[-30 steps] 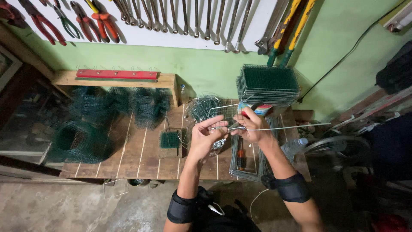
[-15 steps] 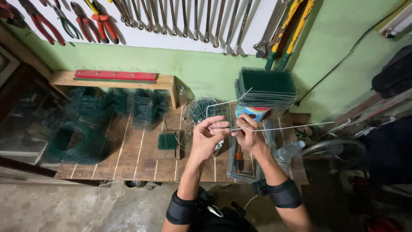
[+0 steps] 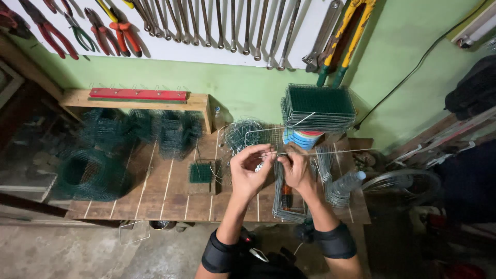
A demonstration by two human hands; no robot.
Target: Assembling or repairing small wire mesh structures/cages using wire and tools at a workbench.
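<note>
Down at the near edge, bare concrete floor (image 3: 77, 253) opens below the wooden workbench (image 3: 170, 199), and both forearms come up from it in black wrist bands. Left hand (image 3: 249, 173) is curled, fingertips pinched on a thin steel wire (image 3: 330, 152); right hand (image 3: 297, 170) is closed on the same wire just beside it, the two hands almost touching. That wire runs level, long axis left to right, its free end reaching out right past the bench's middle. Under the hands lies a stack of bent wire frames (image 3: 289, 204), hanging close to the front edge. Left of them a small green mesh square (image 3: 200, 173), then open planks. Further back, a round tin (image 3: 304, 138) with blue, white and orange bands, a pile of green mesh panels (image 3: 318, 106) and rolls of green mesh (image 3: 88, 173). On the wall, a white board of spanners (image 3: 222, 26)
</note>
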